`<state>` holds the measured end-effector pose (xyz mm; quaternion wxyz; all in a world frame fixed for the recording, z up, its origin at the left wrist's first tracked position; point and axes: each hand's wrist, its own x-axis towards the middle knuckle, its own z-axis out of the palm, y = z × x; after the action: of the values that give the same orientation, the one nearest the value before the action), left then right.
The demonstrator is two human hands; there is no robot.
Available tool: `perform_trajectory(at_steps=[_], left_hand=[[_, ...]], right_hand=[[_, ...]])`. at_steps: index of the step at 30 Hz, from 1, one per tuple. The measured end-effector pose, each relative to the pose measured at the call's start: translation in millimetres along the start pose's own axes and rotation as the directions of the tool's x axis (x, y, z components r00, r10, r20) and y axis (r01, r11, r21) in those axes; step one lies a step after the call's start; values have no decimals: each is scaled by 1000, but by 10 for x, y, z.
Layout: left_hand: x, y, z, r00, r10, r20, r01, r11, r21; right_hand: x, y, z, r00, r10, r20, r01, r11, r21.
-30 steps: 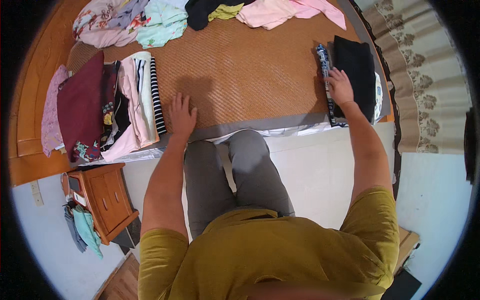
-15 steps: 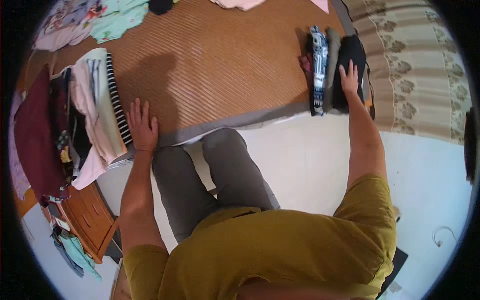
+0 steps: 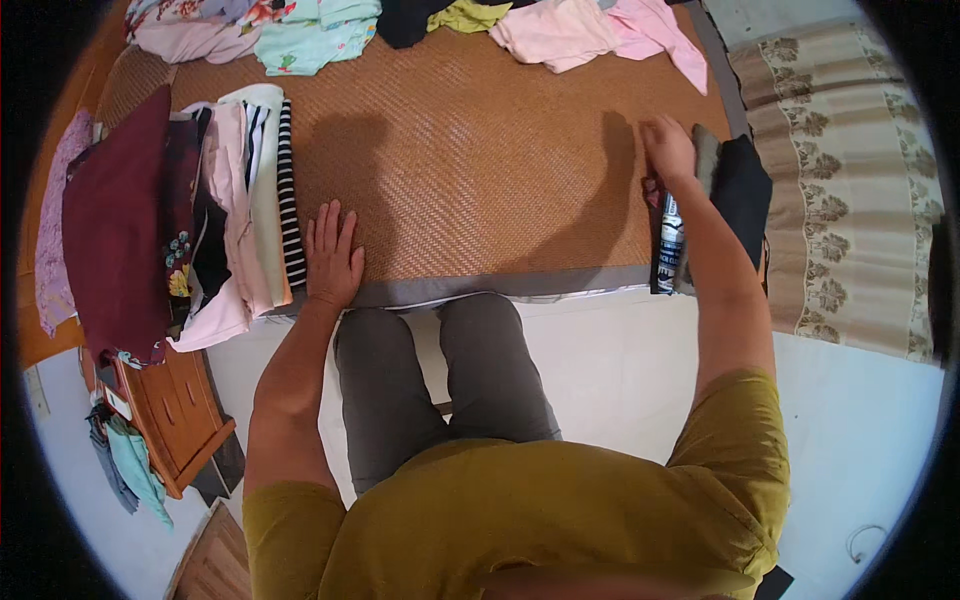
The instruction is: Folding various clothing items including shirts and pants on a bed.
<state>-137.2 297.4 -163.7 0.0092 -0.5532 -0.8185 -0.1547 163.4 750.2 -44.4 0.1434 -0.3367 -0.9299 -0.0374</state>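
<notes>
The mat (image 3: 450, 180) spreads bare between two stacks of clothes, giving wide room from side to side. Its near edge is a grey border (image 3: 420, 290), with the person's knees (image 3: 480, 325) against it; on the far side a row of loose clothes (image 3: 318, 38) closes off the space. The left stack (image 3: 118, 235) ends in a striped cloth (image 3: 289, 195); the right stack lies near the bed's right edge, by the curtain (image 3: 850, 200), and holds a printed cloth (image 3: 670, 240), a grey cloth (image 3: 706, 150) and a black cloth (image 3: 745, 195).

The hands are well apart. The left hand (image 3: 335, 255) lies palm down at the near edge, fingers spread, just beside the striped cloth and holding nothing. The right hand (image 3: 668, 150) is over the far end of the printed cloth, fingers curled; whether they grip any cloth cannot be told.
</notes>
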Motion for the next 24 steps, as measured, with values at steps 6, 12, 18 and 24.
perform_trajectory(at_steps=[6, 12, 18, 24], left_hand=[[69, -32, 16, 999, -41, 36, 43, 995, -84], [52, -66, 33, 998, -57, 37, 61, 989, -131], [49, -53, 58, 999, -48, 9, 49, 988, -144], [13, -51, 63, 997, -32, -75, 23, 994, -111]], right_hand=[[1002, -962, 1002, 985, -162, -63, 165, 986, 33], [1611, -1075, 1374, 942, 61, 329, -33, 995, -90], [871, -1063, 1460, 794, -78, 603, -282, 831, 479], [-775, -2419, -133, 658, -413, 629, -750, -432, 501]])
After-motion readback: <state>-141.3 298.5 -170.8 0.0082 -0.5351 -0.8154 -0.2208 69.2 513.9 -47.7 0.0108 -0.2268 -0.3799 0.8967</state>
